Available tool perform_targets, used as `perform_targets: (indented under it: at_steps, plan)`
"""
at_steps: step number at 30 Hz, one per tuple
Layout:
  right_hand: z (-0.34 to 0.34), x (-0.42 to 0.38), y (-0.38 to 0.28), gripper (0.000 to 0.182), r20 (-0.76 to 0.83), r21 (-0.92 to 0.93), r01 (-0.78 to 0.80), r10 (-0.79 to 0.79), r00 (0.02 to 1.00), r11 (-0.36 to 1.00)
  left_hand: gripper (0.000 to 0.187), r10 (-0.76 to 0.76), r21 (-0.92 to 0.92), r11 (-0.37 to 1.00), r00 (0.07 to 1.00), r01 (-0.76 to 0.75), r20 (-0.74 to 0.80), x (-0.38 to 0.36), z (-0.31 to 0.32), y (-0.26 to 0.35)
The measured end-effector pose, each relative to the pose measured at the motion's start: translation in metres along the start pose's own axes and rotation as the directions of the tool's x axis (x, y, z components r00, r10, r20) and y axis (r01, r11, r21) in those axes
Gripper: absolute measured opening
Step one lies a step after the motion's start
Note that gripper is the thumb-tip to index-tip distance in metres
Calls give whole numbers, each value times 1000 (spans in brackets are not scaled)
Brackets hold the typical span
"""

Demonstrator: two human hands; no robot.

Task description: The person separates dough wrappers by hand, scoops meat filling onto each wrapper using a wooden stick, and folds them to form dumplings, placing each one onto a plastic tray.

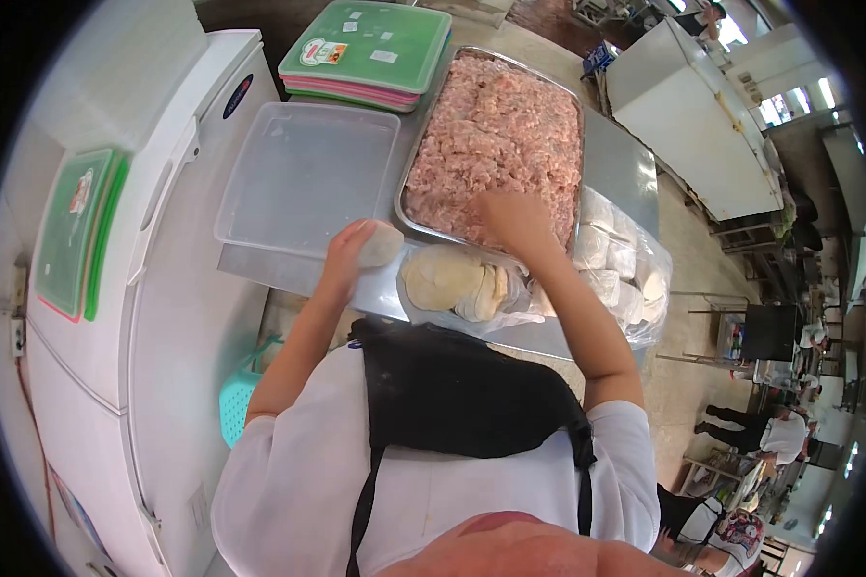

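My left hand (pixel 348 252) is closed on a thin, round, pale dumpling wrapper (pixel 382 246), held above the table's near edge. Over the near part of a metal tray (pixel 401 197) heaped with minced meat (pixel 500 135) is my right hand (pixel 512 219). Its fingers curl down at the meat, and what they grip, if anything, is hidden. Between my hands and close to my apron lie stacks of round dumpling wrappers (pixel 445 279) on clear plastic. To the right of the tray, a plastic bag (pixel 616 255) holds several more packs of wrappers.
A translucent plastic container (pixel 308 173) stands on the metal table (pixel 621 159), left of the tray. Green and pink lidded boxes (pixel 366 48) are stacked behind it. A white fridge (pixel 188 250) borders the left side, with a turquoise basket (pixel 238 404) below. Other people are at the far right.
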State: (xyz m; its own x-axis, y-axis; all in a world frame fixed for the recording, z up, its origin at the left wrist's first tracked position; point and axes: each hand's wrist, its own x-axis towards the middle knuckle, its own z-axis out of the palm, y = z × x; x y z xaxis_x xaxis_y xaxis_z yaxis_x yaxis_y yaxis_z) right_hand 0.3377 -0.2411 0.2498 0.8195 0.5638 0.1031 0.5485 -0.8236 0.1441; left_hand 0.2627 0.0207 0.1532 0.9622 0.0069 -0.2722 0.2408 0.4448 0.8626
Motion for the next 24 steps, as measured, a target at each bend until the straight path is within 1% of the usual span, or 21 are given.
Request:
perform_targets:
  at_steps: [3,6,7,9,12,13,15,16,18,19,22,24]
  plan:
    - [-11,-2,45,13,-62,-93,-146,141,988,985,25,-11,8,1000,999,10,39,-1,4,3]
    - [-31,-12,54,13,38,-197,-175,185,982,965,25,-34,21,999,998,33,47,0,2,2]
    - [-43,-16,49,13,33,-197,-159,168,985,967,25,-45,24,999,998,44,42,-1,1,1]
    - [-65,-30,31,13,19,-194,-123,129,992,973,25,-21,28,999,999,20,26,-1,-6,-10]
    - [-66,-46,7,11,58,-145,53,-45,997,988,24,6,58,998,1000,-8,19,-1,-12,-14]
    - [-61,-47,2,11,51,-151,71,-64,997,986,24,13,70,997,1000,-14,20,-1,-12,-13]
    - [-38,-50,-5,10,38,-162,105,-100,994,981,24,82,221,971,996,-86,25,0,-11,-9]
    - [-27,-48,-9,10,49,-140,106,-100,994,984,24,115,295,948,993,-120,33,1,-10,-6]
    - [-3,-37,-17,10,71,-94,101,-95,993,990,24,244,487,837,967,-250,78,11,-11,-1]
    - [9,-32,-21,10,36,-63,91,-89,995,994,24,304,571,760,946,-312,111,15,-10,3]
    - [35,-27,-24,10,-79,29,64,-61,995,998,23,338,592,711,923,-379,185,18,-3,19]
    - [42,-34,-21,10,-167,84,36,-21,986,996,22,344,598,695,915,-399,211,19,-3,17]
